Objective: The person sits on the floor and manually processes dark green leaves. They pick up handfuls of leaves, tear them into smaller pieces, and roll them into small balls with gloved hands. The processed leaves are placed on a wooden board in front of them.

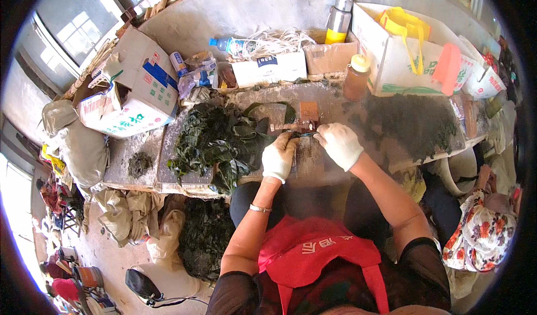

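My left hand (278, 159), in a white knit glove, pinches a dark green strip of seaweed, probably kelp (265, 139), at the front of the workbench. My right hand (340, 145), gloved alike, is closed at the fingertips on the other end of a thin dark piece (308, 134) stretched between both hands; whether this is the same strip or a slim tool cannot be told. Just beyond the fingers lies a short brown bar (291, 126), with an orange-brown block (309, 110) behind it. A heap of wet dark green seaweed (205, 141) lies left of my left hand.
At the back stand a squeeze bottle of brown liquid (356, 80), a steel thermos (339, 19), and a white carton (396, 59) with a yellow strap. An open carton (134, 84) sits left. A dark seaweed pile (205, 235) lies below the bench. Another person (480, 231) sits right.
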Demonstrator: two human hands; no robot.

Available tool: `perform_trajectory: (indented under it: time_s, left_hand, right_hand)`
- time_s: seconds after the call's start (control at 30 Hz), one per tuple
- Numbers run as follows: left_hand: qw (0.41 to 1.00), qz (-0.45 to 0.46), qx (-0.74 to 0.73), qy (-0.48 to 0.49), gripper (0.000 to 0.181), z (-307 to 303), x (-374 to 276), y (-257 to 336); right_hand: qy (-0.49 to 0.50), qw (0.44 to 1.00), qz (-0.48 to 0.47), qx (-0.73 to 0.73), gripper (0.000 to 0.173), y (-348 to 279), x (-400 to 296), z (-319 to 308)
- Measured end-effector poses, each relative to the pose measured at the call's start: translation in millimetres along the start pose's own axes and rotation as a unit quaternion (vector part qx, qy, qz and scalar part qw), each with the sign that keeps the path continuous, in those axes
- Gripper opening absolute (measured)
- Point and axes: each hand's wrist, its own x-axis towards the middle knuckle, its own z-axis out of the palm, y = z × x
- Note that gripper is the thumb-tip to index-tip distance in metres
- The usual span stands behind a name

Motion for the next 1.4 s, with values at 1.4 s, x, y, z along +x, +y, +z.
perform_trajectory:
  time_s: [1.4]
  left_hand:
    - [0.87,-0.156,-0.32,-0.34,0.026,-28,-83,39]
  right_hand:
    - [0.083,0.935,0.037,0.343,0.014,-45,-78,-8]
